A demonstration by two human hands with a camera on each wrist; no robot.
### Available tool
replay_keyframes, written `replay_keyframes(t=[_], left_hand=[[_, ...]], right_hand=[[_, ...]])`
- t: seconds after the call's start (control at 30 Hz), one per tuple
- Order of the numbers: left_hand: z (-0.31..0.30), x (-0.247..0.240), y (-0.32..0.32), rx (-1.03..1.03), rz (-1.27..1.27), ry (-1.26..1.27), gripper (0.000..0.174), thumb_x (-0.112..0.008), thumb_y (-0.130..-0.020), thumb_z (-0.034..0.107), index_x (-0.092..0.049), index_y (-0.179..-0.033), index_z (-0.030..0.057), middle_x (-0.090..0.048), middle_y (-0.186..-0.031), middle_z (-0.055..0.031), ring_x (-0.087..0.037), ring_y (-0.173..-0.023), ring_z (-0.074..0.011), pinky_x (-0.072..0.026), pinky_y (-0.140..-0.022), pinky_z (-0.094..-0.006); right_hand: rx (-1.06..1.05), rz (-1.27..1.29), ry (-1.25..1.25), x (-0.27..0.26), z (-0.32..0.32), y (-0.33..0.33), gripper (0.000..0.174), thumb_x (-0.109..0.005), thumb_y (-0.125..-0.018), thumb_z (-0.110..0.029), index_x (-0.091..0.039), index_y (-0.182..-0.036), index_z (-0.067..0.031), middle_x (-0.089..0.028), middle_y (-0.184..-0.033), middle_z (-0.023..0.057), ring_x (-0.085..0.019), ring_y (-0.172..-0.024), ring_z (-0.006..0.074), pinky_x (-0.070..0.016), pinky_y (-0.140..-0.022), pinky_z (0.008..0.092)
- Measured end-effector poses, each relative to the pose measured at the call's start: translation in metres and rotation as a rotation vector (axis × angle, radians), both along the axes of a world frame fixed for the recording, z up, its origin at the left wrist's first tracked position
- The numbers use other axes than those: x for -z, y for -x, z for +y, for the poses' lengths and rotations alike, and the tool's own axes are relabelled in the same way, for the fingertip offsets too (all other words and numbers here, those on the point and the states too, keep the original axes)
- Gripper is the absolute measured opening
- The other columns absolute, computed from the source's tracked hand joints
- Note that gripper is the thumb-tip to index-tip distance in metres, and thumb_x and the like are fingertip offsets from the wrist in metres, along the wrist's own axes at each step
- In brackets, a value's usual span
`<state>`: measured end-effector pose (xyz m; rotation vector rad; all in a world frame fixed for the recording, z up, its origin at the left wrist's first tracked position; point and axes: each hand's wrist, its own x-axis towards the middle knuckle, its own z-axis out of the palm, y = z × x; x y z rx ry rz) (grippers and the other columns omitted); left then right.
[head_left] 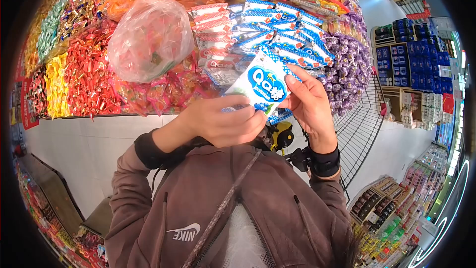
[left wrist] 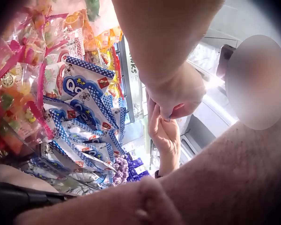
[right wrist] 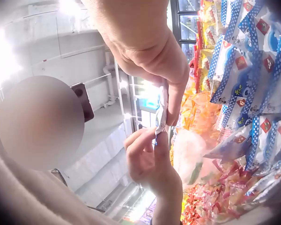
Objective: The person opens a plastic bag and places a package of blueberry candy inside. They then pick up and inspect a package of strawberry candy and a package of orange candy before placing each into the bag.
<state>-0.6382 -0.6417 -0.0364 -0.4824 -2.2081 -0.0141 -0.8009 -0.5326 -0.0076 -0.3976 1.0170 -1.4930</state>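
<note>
Head view: pinches one QQ candy packet (head_left: 265,82) with left hand (head_left: 230,119) and right hand (head_left: 311,101); partly hides its lower-left edge; shows one translucent plastic bag (head_left: 151,39) with hazy contents.

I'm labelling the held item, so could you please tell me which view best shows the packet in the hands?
The head view: the packet faces the camera there, much of its printed front visible. The right wrist view shows it nearly edge-on; in the left wrist view, it can't be made out.
</note>
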Motion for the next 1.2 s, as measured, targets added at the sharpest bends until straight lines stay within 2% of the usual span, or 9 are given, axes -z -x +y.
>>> replay_keyframes(t=[0.13,0.33,0.47,0.5,0.7,0.83,0.93,1.13,1.2], left_hand=[[0.003,0.0,-0.004,-0.055,-0.056,0.004,0.02,-0.059,-0.068,0.008,-0.056,-0.088,0.0102,-0.056,-0.09,0.0039,-0.049,-0.087,-0.0103,-0.0448,-0.074,-0.0258],[0.0,-0.011,-0.002,-0.216,-0.215,-0.195,0.029,-0.06,-0.068,0.013,-0.053,-0.096,0.0118,-0.055,-0.103,-0.0002,-0.051,-0.097,-0.0172,-0.0409,-0.083,-0.037],[-0.01,-0.01,-0.012,-0.181,-0.152,-0.221,0.022,-0.059,-0.069,0.014,-0.056,-0.09,0.0084,-0.057,-0.099,-0.0067,-0.055,-0.091,-0.0246,-0.048,-0.072,-0.0355],[-0.013,-0.016,-0.018,-0.215,-0.141,-0.214,0.022,-0.059,-0.067,0.014,-0.059,-0.088,0.0079,-0.057,-0.099,-0.0071,-0.055,-0.093,-0.024,-0.0488,-0.073,-0.0347],[-0.053,-0.054,-0.056,-0.707,-0.009,-0.258,0.032,-0.063,-0.057,0.003,-0.059,-0.089,0.0058,-0.059,-0.094,-0.0052,-0.057,-0.086,-0.023,-0.0478,-0.067,-0.0293],[-0.07,-0.054,-0.07,-0.936,-0.283,-0.191,0.036,-0.061,-0.058,0.0,-0.056,-0.093,0.0078,-0.056,-0.094,-0.0012,-0.055,-0.084,-0.0187,-0.046,-0.062,-0.0278],[-0.082,-0.039,-0.072,-0.993,-0.403,-0.146,0.036,-0.06,-0.06,0.002,-0.055,-0.095,0.0079,-0.056,-0.095,-0.001,-0.054,-0.086,-0.0187,-0.0455,-0.063,-0.0269],[-0.114,-0.004,-0.07,-1.112,-0.553,0.04,0.047,-0.062,-0.064,0.015,-0.049,-0.109,0.0121,-0.05,-0.109,-0.0062,-0.046,-0.102,-0.0233,-0.0414,-0.078,-0.0366],[-0.116,0.01,-0.073,-1.158,-0.691,-0.115,0.056,-0.064,-0.065,0.018,-0.042,-0.117,0.0159,-0.044,-0.117,-0.009,-0.04,-0.108,-0.0276,-0.0366,-0.085,-0.0385]], right_hand=[[-0.008,0.02,-0.026,0.002,0.001,0.001,0.029,-0.044,-0.086,-0.01,-0.043,-0.112,0.0031,-0.056,-0.096,0.0101,-0.058,-0.081,0.0124,-0.0515,-0.065,0.0226],[-0.052,0.009,-0.016,0.006,0.001,-0.006,0.029,-0.044,-0.086,-0.011,-0.043,-0.112,0.0022,-0.055,-0.098,0.0084,-0.057,-0.082,0.0112,-0.0504,-0.068,0.0229],[-0.164,-0.004,0.008,0.008,-0.001,-0.009,0.03,-0.043,-0.087,-0.012,-0.043,-0.112,0.003,-0.054,-0.099,0.0094,-0.055,-0.087,0.0134,-0.0487,-0.074,0.0273],[-0.185,-0.003,0.04,0.007,-0.001,-0.008,0.03,-0.041,-0.088,-0.014,-0.042,-0.112,0.004,-0.054,-0.102,0.0134,-0.055,-0.091,0.0186,-0.0472,-0.078,0.031],[-0.205,0.101,0.083,0.008,-0.007,-0.005,0.036,-0.04,-0.088,-0.022,-0.042,-0.112,0.005,-0.049,-0.11,0.0212,-0.053,-0.097,0.0277,-0.0457,-0.079,0.0339],[-0.206,0.126,0.078,0.011,-0.007,-0.005,0.038,-0.041,-0.088,-0.024,-0.043,-0.111,0.0054,-0.049,-0.11,0.0222,-0.053,-0.097,0.0279,-0.0454,-0.079,0.0335],[-0.204,0.116,0.083,0.011,-0.008,-0.004,0.037,-0.041,-0.088,-0.023,-0.044,-0.11,0.0052,-0.049,-0.11,0.022,-0.054,-0.096,0.0277,-0.0455,-0.078,0.0332],[-0.185,0.117,0.092,0.01,-0.006,-0.001,0.03,-0.039,-0.089,-0.017,-0.045,-0.109,0.0046,-0.051,-0.109,0.0194,-0.055,-0.095,0.0253,-0.0458,-0.079,0.0325],[-0.173,0.121,0.093,0.011,-0.004,0.0,0.03,-0.039,-0.088,-0.017,-0.045,-0.109,0.0046,-0.051,-0.109,0.0193,-0.055,-0.095,0.0252,-0.0456,-0.079,0.0322]])
